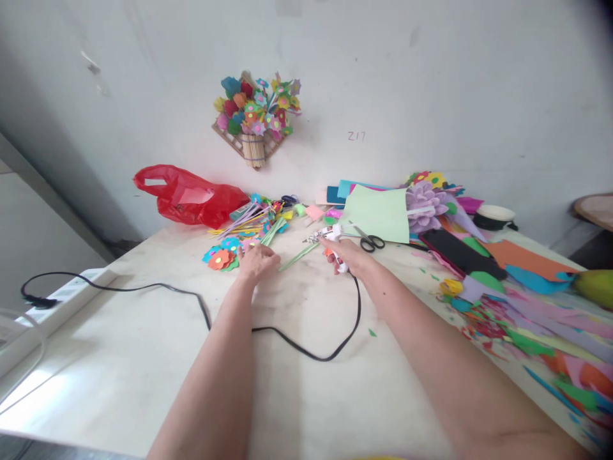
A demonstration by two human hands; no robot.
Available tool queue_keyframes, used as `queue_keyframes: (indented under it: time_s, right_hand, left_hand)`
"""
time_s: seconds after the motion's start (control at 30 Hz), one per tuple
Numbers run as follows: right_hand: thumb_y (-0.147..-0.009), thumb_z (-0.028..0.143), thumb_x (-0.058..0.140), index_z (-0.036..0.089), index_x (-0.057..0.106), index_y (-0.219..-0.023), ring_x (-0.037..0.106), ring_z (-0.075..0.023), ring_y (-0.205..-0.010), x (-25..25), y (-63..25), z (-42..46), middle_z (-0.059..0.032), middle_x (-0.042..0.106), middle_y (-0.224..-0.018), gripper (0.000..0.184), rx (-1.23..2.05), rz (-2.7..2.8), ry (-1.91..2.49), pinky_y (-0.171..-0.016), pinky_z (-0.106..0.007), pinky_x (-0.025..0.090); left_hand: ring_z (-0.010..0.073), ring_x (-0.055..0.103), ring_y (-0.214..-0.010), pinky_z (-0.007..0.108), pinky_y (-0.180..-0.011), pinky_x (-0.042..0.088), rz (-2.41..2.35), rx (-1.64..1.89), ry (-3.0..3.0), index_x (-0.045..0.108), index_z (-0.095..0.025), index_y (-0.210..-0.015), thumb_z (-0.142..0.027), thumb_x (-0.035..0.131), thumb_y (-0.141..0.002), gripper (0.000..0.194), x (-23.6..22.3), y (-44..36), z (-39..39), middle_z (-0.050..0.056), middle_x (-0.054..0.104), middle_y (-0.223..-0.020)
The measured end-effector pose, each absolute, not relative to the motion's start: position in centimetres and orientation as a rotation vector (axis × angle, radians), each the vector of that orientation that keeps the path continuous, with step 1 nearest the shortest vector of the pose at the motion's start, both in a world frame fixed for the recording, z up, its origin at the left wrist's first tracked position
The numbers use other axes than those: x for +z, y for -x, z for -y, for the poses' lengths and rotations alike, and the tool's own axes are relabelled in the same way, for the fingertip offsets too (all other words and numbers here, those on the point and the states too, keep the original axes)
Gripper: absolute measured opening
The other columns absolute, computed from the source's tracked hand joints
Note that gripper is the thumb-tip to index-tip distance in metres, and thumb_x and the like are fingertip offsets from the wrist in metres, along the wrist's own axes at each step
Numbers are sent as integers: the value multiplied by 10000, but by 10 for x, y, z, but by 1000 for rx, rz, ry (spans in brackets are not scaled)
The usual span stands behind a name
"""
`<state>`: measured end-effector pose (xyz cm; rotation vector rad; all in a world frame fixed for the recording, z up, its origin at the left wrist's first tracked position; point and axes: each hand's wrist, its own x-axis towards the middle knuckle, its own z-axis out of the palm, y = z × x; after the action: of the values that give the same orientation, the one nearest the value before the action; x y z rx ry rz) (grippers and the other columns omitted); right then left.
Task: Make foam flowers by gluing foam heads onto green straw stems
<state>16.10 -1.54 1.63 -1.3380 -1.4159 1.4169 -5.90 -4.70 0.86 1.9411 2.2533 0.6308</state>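
Note:
My right hand (345, 254) is wrapped round a white hot glue gun (338, 248), whose black cord trails from its grip. My left hand (259, 262) rests at the edge of a pile of foam flower cutouts (221, 258) in blue, orange and green. Its fingers are apart and curved, close to a pink flower (249, 243); any contact is hard to make out. Between the two hands lie thin green stems (299, 257). Behind the left hand is a bundle of light green stems (274, 231).
Black-handled scissors (372, 243) lie right of the glue gun, beside a pale green sheet (376, 214). A phone (462, 254) and colourful scraps (541, 326) cover the right side. A red bag (189, 198) stands back left. The black cord (306, 351) crosses to a power strip (62, 306).

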Motion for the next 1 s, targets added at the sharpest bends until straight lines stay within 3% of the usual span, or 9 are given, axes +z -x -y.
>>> queue_keyframes:
  time_s: [0.13, 0.27, 0.5, 0.67, 0.83, 1.0]
  right_hand:
    - [-724, 494, 576, 127, 529, -715, 391, -69, -334, 16, -162, 15, 14, 486, -480, 370, 1421, 1423, 1342, -287, -217, 389]
    - [-721, 494, 581, 129, 524, -701, 391, -68, -335, 16, -163, 15, 17, 482, -478, 370, 1417, 1416, 1336, -292, -217, 395]
    - [-705, 522, 584, 133, 519, -700, 383, -58, -326, 14, -163, 15, 22, 482, -477, 394, 1420, 1414, 1327, -288, -208, 389]
    - [-705, 505, 592, 131, 525, -704, 386, -60, -326, 14, -163, 14, 23, 485, -478, 380, 1406, 1402, 1320, -283, -207, 384]
    - [-689, 529, 596, 137, 522, -686, 385, -60, -332, 14, -163, 12, 23, 483, -475, 399, 1391, 1382, 1294, -290, -210, 390]
    - [-710, 507, 586, 146, 512, -707, 371, -60, -312, 14, -162, 13, 29, 488, -456, 368, 1301, 1386, 1271, -301, -207, 374]
  left_hand:
    - [295, 319, -1209, 545, -1025, 0, -2445, 743, -2037, 658, -257, -823, -444, 439, -749, 297, -5, 53, 44, 52, 567, -1135]
    - [305, 238, -1266, 581, -1008, -49, -2422, 621, -2117, 605, -277, -1028, -455, 419, -767, 365, -17, 49, 43, 42, 468, -1276]
    - [316, 195, -1289, 586, -1006, -51, -2397, 482, -2112, 559, -288, -1112, -509, 406, -762, 442, -18, 50, 42, 38, 437, -1314]
    - [286, 235, -1275, 594, -1006, -36, -2371, 620, -2013, 568, -311, -1079, -446, 381, -797, 364, -14, 50, 40, 19, 461, -1292]
    - [271, 264, -1255, 586, -1014, -13, -2347, 867, -1937, 645, -291, -833, -387, 412, -803, 254, -9, 51, 38, -8, 510, -1237]
    - [244, 364, -1175, 510, -1038, 9, -2277, 882, -2028, 660, -254, -671, -389, 425, -796, 299, -6, 49, 41, 4, 587, -1134]
